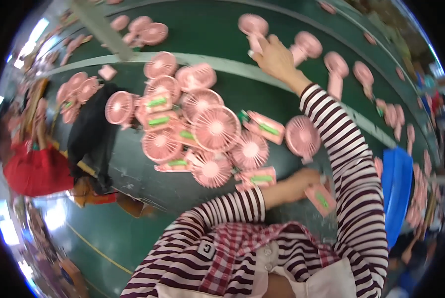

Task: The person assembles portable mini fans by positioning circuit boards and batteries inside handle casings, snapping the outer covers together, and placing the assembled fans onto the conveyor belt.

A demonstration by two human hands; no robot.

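My right hand (276, 59) reaches far forward over the conveyor, its fingers closed round the handle of a pink handheld fan (253, 24). Close to my body, my left hand (306, 180) is closed at the end of a pink fan handle (321, 199) with a green strip in its middle. My right sleeve hides part of the space beside that handle, and blur softens the left fingers. Left of my hands lies a pile of pink fans (216, 128), several with green strips in their handles. A single pink fan (303, 136) rests between my forearms.
More pink fans (336, 64) lie spaced along the green conveyor (202, 25), behind a pale rail (232, 69). A blue bin (397, 188) stands beside my right arm. Black cloth (91, 134) hangs at the left, near a person in red (38, 169).
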